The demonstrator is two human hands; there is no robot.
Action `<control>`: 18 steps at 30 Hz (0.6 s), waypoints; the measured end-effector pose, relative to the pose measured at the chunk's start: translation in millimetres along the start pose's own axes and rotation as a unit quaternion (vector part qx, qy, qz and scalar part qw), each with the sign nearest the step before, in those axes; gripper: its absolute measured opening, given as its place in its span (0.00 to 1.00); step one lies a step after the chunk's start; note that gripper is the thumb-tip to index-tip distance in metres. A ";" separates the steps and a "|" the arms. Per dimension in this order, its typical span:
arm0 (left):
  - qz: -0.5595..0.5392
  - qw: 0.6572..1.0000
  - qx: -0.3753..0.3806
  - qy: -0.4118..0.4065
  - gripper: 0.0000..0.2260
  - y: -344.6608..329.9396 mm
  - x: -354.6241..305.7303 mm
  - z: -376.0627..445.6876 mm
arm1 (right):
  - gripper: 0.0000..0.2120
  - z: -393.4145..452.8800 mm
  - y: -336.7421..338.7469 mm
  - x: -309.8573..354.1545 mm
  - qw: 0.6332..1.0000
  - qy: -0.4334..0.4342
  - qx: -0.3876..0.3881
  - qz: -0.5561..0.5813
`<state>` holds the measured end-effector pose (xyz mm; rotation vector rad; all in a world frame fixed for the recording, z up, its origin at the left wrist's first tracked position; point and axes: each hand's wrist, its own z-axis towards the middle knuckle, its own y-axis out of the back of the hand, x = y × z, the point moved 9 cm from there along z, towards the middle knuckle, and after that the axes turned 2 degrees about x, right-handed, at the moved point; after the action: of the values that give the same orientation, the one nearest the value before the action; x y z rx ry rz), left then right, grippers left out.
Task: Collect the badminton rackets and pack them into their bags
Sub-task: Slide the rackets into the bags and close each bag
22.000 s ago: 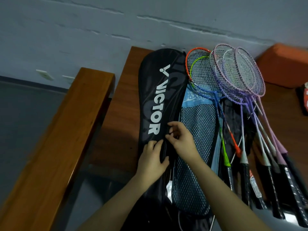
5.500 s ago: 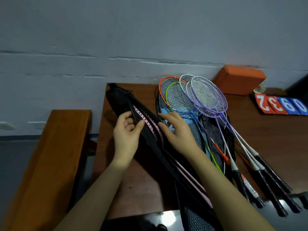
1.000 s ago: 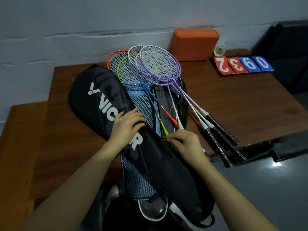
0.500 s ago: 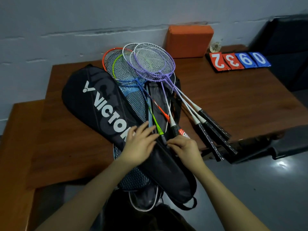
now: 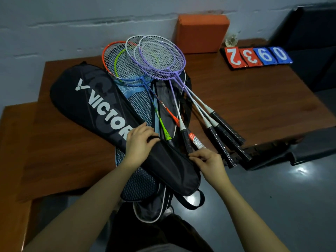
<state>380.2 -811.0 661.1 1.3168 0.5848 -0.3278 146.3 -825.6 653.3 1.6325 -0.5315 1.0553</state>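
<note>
Forearms are being stretched over the table (image 5: 254,99) edge. The black bag (image 5: 101,113) is being gripped at its right rim by the left hand (image 5: 140,140), fingers curled over it; its lower edge is being pinched by the right hand (image 5: 209,160). A mesh bag (image 5: 141,106) and other bags are being covered beneath it. Loose rackets (image 5: 154,59) are being left fanned just right of it, grips near the right hand. Farther back, number cards (image 5: 256,56), an orange block (image 5: 201,33) and a shuttlecock (image 5: 232,40) are being kept by the wall.
</note>
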 end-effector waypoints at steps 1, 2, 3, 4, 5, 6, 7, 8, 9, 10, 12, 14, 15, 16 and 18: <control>0.013 1.000 -0.005 0.005 0.05 1.3 0.7 3.7 | 0.07 -3.0 3.4 -5.3 1.000 -0.015 -0.005 0.013; 0.026 1.000 -0.007 0.011 0.05 2.4 0.7 6.6 | 0.09 -5.4 5.7 -9.0 0.999 -0.027 -0.009 0.026; 0.039 0.999 -0.004 0.022 0.06 2.4 0.9 8.7 | 0.11 -7.2 7.0 -11.0 0.999 -0.037 -0.012 0.036; 0.053 0.998 0.002 0.035 0.06 2.1 -0.1 9.4 | 0.13 -8.1 7.4 -11.2 0.998 -0.042 -0.015 0.045; 0.064 0.997 0.007 0.041 0.07 1.5 -3.4 8.7 | 0.14 -8.5 7.9 -10.3 0.998 -0.043 -0.019 0.049; 0.072 0.997 0.016 0.030 0.07 -0.1 -10.7 6.4 | 0.14 -8.0 8.3 -8.0 0.998 -0.040 -0.022 0.050; 0.081 0.996 0.032 -0.008 0.08 -4.6 -23.6 1.7 | 0.12 -7.3 8.8 -5.8 0.998 -0.037 -0.025 0.049; 0.092 0.992 0.052 -0.068 0.09 -12.0 -41.3 -6.9 | 0.10 -6.6 9.2 -3.3 0.998 -0.032 -0.027 0.046; 0.102 0.984 0.074 -0.124 0.11 -21.2 -58.3 -18.3 | 0.08 -6.3 9.9 -0.8 0.998 -0.027 -0.028 0.042; 0.104 0.979 0.089 -0.154 0.12 -28.2 -70.3 -28.7 | 0.07 -6.4 10.2 1.8 0.999 -0.021 -0.026 0.035; 0.073 0.985 0.089 -0.128 0.11 -30.7 -74.4 -35.2 | 0.06 -7.6 10.3 6.6 1.000 -0.004 -0.016 0.016; 0.055 0.991 0.066 -0.100 0.07 -27.5 -71.3 -32.2 | 0.05 -11.1 10.1 11.4 1.000 0.025 -0.005 -0.018; 0.058 0.992 0.057 -0.099 0.06 -27.4 -71.1 -31.0 | 0.06 -13.4 11.0 11.3 0.999 0.034 -0.005 -0.032; 0.061 0.992 0.050 -0.101 0.07 -28.3 -71.4 -30.2 | 0.06 -15.8 12.8 9.0 0.999 0.035 -0.010 -0.038; 0.062 0.993 0.037 -0.097 0.10 -30.1 -73.0 -28.5 | 0.06 -22.0 18.4 0.2 0.999 0.022 -0.025 -0.040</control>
<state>298.4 -797.8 674.7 1.3671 0.3286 -0.3722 123.9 -811.2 664.2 1.5712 -0.4557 1.0092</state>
